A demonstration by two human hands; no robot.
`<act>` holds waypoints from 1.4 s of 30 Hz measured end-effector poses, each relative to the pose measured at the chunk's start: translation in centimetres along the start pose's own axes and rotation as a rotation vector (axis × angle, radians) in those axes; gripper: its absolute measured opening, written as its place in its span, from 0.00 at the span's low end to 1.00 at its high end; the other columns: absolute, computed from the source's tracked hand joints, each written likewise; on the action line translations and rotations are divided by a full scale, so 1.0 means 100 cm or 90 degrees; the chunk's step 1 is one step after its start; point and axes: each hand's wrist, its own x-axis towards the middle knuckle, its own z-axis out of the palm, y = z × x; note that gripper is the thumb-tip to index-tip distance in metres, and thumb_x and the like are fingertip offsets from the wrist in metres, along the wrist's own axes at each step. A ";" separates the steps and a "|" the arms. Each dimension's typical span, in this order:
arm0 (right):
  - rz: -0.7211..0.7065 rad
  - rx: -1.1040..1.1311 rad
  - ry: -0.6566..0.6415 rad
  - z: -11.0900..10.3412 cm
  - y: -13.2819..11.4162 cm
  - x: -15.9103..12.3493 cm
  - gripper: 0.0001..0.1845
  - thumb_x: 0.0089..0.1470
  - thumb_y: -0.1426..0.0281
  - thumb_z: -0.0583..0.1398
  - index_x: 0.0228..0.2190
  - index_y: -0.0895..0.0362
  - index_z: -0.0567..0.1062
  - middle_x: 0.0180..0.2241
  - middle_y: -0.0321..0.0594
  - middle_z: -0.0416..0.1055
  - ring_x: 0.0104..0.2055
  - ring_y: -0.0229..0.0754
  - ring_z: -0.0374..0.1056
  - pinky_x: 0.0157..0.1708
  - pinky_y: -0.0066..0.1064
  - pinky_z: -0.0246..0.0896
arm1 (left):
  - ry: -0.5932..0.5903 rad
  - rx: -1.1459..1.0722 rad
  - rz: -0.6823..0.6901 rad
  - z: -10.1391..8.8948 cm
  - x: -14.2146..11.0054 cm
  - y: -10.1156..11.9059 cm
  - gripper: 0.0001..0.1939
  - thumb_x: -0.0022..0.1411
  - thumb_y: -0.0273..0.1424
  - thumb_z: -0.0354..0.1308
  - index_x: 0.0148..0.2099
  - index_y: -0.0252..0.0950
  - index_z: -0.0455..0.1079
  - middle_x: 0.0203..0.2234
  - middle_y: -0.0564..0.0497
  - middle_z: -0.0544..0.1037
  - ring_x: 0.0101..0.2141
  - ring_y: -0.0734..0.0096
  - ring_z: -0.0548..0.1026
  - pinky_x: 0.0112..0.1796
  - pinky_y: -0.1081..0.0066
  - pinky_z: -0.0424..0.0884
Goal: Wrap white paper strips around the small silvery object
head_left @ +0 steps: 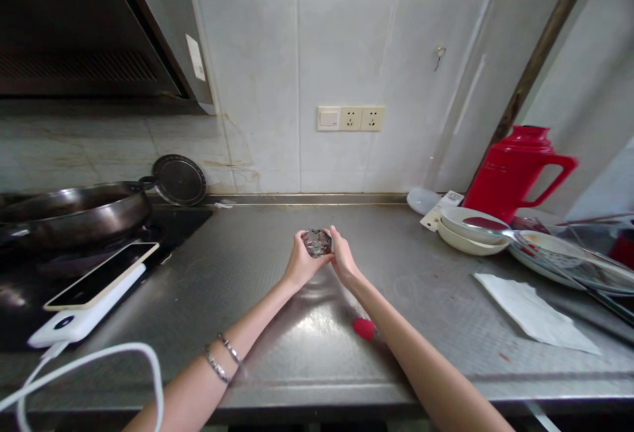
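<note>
Between my two hands, over the middle of the steel counter (247,247), is a small round glass (317,243) with a shiny, patterned look. My left hand (301,268) curves round its left side, and my right hand (344,259) presses against its right side. The fingers of both are closed on it, and the thumbs meet at the near side. I cannot make out whether the glass rests on the counter. By my right forearm lies a red-tipped thing (364,328), partly hidden beneath the arm.
A steel pan (79,211) sits on the black stove at left, near a phone (104,275) and white power bank (89,316) with a cable (151,359). At right are a red thermos (512,171), stacked bowls (468,239), a glass lid (584,263) and white paper (535,313).
</note>
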 end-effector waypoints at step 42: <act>-0.067 -0.033 0.026 -0.008 -0.007 0.006 0.31 0.51 0.45 0.56 0.40 0.59 0.79 0.44 0.47 0.77 0.47 0.50 0.71 0.49 0.39 0.63 | -0.145 -0.300 -0.068 -0.007 0.011 0.005 0.34 0.37 0.29 0.74 0.47 0.32 0.65 0.42 0.42 0.77 0.43 0.59 0.76 0.51 0.56 0.68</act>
